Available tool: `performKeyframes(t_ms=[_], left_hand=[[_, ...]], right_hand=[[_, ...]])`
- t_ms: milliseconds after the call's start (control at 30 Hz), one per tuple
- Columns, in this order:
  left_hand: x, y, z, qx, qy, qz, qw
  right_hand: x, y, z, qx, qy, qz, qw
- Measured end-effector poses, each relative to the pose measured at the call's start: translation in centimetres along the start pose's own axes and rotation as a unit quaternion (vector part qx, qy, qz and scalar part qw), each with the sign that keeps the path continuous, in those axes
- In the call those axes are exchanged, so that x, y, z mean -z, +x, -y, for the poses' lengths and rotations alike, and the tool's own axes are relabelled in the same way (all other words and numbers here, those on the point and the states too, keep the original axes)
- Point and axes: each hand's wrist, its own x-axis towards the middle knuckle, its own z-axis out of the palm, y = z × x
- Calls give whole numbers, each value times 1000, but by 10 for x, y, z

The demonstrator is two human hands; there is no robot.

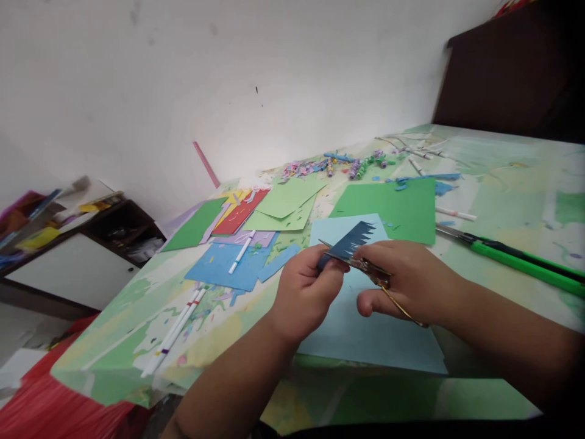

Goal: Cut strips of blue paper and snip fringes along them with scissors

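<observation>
My left hand (308, 292) is closed on one end of a dark blue strip of paper (350, 242), whose far part is cut into a pointed fringe. My right hand (406, 280) grips a pair of scissors with gold-coloured handles (400, 305). The scissor blades cross the strip close to my left fingertips. How far apart the blades are I cannot tell. Beneath both hands lies a light blue sheet (365, 341), near the table's front edge.
Green cardstock (388, 207), blue sheets (223, 265) and a red sheet (242, 213) cover the patterned tablecloth (114, 347). A green utility knife (525, 265) lies at right. White sticks (176, 332) rest at left. Curled paper pieces (301, 169) lie along the wall.
</observation>
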Motion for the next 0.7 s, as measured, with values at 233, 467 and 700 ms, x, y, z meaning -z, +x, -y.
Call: performKeyframes(t_ms=[233,467,700], left_hand=[[-1,-1,-2,4,24,-7,1000],[1,1,-6,-11,94,-11,995],[1,2,-13,-29,136,26,990]], right_hand=[[1,2,2,-5,16,2,1000],[2,3,4,-12,54,7,998],[4,2,4,-14,37,12,999]])
